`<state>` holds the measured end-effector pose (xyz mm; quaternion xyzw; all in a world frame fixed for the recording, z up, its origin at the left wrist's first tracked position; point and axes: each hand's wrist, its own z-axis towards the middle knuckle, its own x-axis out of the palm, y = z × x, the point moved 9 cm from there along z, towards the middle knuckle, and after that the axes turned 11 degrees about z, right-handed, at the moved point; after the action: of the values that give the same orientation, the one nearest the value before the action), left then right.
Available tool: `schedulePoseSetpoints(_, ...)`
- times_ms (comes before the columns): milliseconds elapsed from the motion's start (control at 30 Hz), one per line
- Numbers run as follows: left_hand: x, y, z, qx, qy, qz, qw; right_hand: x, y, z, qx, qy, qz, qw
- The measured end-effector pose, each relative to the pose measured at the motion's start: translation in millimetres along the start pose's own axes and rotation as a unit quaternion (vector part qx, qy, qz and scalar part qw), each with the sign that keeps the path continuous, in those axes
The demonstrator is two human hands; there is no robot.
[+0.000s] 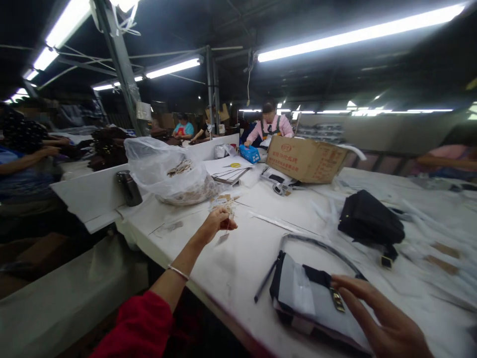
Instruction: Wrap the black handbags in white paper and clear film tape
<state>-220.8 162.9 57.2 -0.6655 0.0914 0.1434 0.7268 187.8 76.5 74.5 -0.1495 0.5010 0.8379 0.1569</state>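
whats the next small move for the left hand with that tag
Probably bring the left hand, which pinches a small tag on a string, across to the black bag under the right hand. The tag hangs well away from the bag's metal clasp.

You're in a factory workshop, bag assembly line by the look of it. Long white counter [261,248] under fluorescent tube lights [357,35], steel roof posts, co-workers [270,127] seated along it, cardboard carton [305,159], plastic bag of tags [167,171], black handbags [368,219] lying around.
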Motion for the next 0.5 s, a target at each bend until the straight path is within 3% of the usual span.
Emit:
schedulePoseSetpoints(100, 47.5, -30, -26, 0.003, 0.077, -0.093, 0.993, 37, 46, 21, -0.017, 0.043, 0.073, 0.996)
schedulePoseSetpoints(200, 101.6, -61, -51, -0.001, 0.176, -0.161, 0.971, 66, 69, 35, 0.004, 0.079, 0.110, 0.991)
schedulePoseSetpoints(267, 133.2, -76, -65, 0.003, 0.224, -0.158, 0.962, 83, 70, 38, 0.046, 0.119, 0.147, 0.981)
schedulePoseSetpoints(367, 168.4, -89, -78, 0.010, 0.253, -0.136, 0.958, 99, 60, 33, 0.119, 0.158, 0.247, 0.948)
schedulePoseSetpoints(500, 193.2, -91, -83, 0.001, 0.243, -0.129, 0.961, 88, 36, 27, 0.165, 0.087, 0.322, 0.928)
